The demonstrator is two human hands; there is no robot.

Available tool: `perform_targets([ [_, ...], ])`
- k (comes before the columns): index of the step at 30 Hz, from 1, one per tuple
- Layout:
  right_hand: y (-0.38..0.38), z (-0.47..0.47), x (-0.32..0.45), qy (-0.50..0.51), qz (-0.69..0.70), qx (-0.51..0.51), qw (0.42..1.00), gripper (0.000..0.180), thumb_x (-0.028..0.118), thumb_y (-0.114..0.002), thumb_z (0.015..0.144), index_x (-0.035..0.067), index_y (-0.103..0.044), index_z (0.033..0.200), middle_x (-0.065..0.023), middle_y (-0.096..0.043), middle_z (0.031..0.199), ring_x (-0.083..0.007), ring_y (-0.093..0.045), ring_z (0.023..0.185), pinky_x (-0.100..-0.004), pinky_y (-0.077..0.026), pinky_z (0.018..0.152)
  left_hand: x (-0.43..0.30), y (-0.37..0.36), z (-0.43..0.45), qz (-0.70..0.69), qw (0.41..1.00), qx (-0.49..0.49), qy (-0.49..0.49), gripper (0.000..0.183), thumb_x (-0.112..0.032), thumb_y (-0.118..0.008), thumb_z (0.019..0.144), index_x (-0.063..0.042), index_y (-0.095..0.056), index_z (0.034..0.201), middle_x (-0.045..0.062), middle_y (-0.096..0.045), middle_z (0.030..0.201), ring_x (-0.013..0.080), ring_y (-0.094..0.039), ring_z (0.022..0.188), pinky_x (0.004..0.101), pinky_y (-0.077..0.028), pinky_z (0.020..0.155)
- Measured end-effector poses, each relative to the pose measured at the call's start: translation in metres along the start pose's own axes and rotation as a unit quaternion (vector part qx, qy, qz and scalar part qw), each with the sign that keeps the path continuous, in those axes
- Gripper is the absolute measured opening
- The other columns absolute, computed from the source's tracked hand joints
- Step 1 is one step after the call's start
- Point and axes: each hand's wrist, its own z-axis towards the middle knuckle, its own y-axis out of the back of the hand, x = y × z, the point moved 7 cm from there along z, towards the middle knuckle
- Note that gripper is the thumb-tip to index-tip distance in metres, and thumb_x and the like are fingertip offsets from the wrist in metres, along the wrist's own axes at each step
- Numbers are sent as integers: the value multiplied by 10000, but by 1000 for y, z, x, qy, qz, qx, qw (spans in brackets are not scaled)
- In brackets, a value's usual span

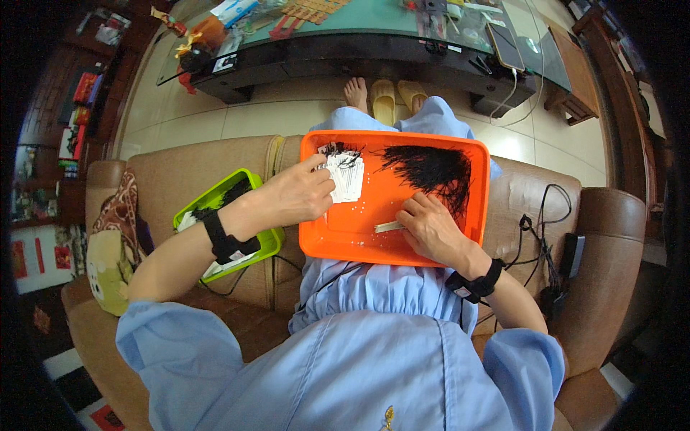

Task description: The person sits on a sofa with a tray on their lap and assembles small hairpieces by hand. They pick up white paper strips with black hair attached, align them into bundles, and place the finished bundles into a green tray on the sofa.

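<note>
An orange plastic tray [345, 245] rests on my lap. My left hand [307, 191] is at its left side, fingers curled at the edge of a fanned pile of white printed tags [349, 180]. Black strings [345, 153] lie over the top of that pile. Whether the left fingertips pinch a tag is hidden. In my right hand [434, 226] is a thin pale stack of cards [388, 227], seen edge-on and pointing left. Just beyond the right hand, a thick bundle of black strings [436, 167] fills the tray's far right corner. Tiny white bits are scattered on the tray floor.
A green plastic tray [272, 242] with black strings and white tags sits on the brown sofa [199, 156], partly under my left forearm. Black cables [544, 253] lie on the right. Ahead stands a glass-topped table [372, 21] with a charging phone [505, 46].
</note>
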Motion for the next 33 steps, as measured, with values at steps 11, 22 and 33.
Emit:
perform_targets([
  [11,56,-30,13,-42,0,-99,994,183,77,-718,760,25,-637,915,-163,-565,1254,-337,-542,1103,-422,-456,890,-15,10,41,-232,912,-234,246,149,-90,-734,779,-34,-656,893,98,-611,805,291,-634,758,410,-506,676],
  [22,8,-26,-5,-66,50,-48,995,210,9,-655,791,-86,-580,962,-347,-476,1357,-456,-576,1142,-464,-508,975,-25,-57,63,-379,848,-235,286,473,-52,-717,790,-1,-575,1238,198,-647,1107,390,-634,1035,447,-519,906],
  [33,14,-20,5,-46,11,-59,997,229,46,-671,800,-72,-599,983,-310,-499,1344,-403,-587,1106,-464,-507,940,-35,-64,69,-478,800,-270,242,480,80,-582,811,13,-513,1281,237,-652,1113,427,-632,1065,452,-532,926],
])
